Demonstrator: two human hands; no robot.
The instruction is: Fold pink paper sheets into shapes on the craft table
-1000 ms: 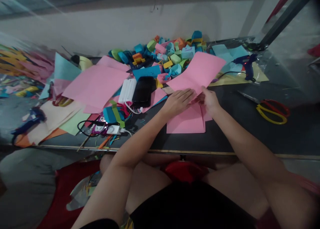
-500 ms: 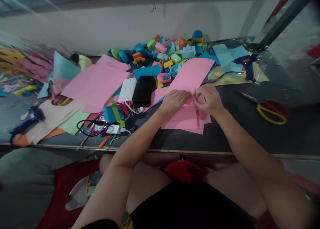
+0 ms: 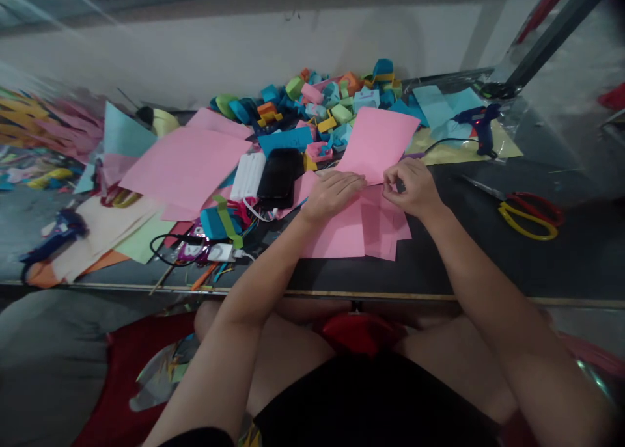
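Observation:
My left hand (image 3: 336, 193) lies with its fingers stretched over a pink sheet of paper (image 3: 378, 141) in the middle of the table. Beside it, my right hand (image 3: 411, 185) has thumb and fingers pinched together at the sheet's near right edge. The far part of that sheet rises at a slant toward the paper pieces behind. More pink paper (image 3: 336, 235) lies flat under and in front of my hands. Whether the near and far parts are joined is hidden by my fingers.
Red-and-yellow-handled scissors (image 3: 530, 216) lie at right, a blue glue gun (image 3: 481, 128) behind them. A black phone (image 3: 278, 177) and white power bank (image 3: 247, 176) sit left of my hands. Folded coloured paper pieces (image 3: 342, 112) are heaped along the wall. Another glue gun (image 3: 58, 235) is far left.
My right hand has moved slightly right, away from my left. The near pink paper has shifted left, and the far part's near edge now shows between my hands.

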